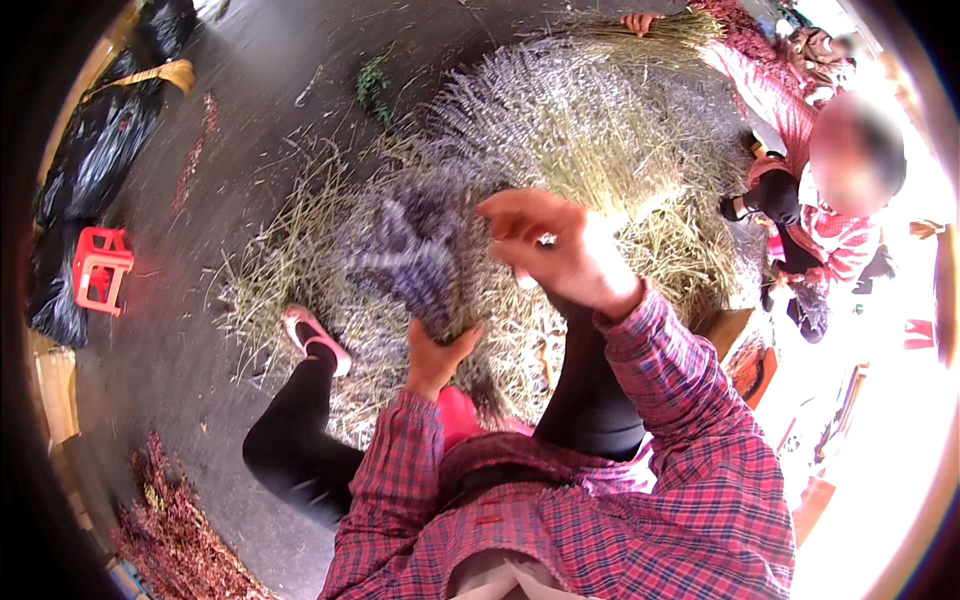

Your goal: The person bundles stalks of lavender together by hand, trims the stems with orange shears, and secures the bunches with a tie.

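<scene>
My left hand [439, 358] grips a bunch of dried lavender [427, 281] from below, its purple flower heads pointing up and away from me and blurred. Raised to the right of it is my right hand [551, 244], fingers curved and a gap between them and the thumb. I see nothing in it. Under both hands a large heap of dried lavender stalks [517, 345] spreads over the dark floor, between and beyond my legs. The stem ends of the held bunch are partly hidden by my left hand.
Another person [847, 187] in a checked shirt sits at the right, holding flowers. A hand [640, 23] rests on stalks at the far edge. A red plastic stool [103, 268], black plastic sheeting [112, 161] and a straw broom [169, 75] lie left. Dried reddish stems [180, 532] lie lower left.
</scene>
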`<state>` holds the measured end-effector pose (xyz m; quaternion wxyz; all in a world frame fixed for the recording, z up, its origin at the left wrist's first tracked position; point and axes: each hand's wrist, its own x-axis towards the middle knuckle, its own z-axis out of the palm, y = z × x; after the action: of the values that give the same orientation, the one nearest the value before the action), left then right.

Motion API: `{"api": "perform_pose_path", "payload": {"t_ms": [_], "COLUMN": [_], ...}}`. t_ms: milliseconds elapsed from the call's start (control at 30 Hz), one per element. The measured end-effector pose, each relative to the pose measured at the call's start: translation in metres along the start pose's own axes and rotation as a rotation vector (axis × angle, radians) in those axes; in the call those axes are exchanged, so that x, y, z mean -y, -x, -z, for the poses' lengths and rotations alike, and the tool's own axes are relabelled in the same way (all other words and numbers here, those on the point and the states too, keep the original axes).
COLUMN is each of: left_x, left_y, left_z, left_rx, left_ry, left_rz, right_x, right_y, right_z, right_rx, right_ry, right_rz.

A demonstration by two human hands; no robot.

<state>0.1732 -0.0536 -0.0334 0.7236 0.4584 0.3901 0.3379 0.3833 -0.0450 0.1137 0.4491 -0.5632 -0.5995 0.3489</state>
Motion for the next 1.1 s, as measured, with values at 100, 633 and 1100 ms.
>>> {"api": "perform_pose_path", "payload": {"t_ms": [100, 633, 1100], "left_x": [-0.004, 0.058, 0.092], "left_y": [0.0, -0.03, -0.031], "left_z": [0.005, 0.049, 0.05], "left_rx": [-0.044, -0.122, -0.195], "left_ry": [0.042, -0.16, 0.23], "left_rz": [0.053, 0.269, 0.397], "right_x": [-0.079, -0.462, -0.536], "right_y": [-0.026, -0.138, -0.162], "right_z": [0.059, 0.237, 0.121], "right_rx": [-0.217, -0.582, -0.459], "right_ry": [0.075, 1.224, 1.005], "right_rz": [-0.207, -0.642, -0.814]}}
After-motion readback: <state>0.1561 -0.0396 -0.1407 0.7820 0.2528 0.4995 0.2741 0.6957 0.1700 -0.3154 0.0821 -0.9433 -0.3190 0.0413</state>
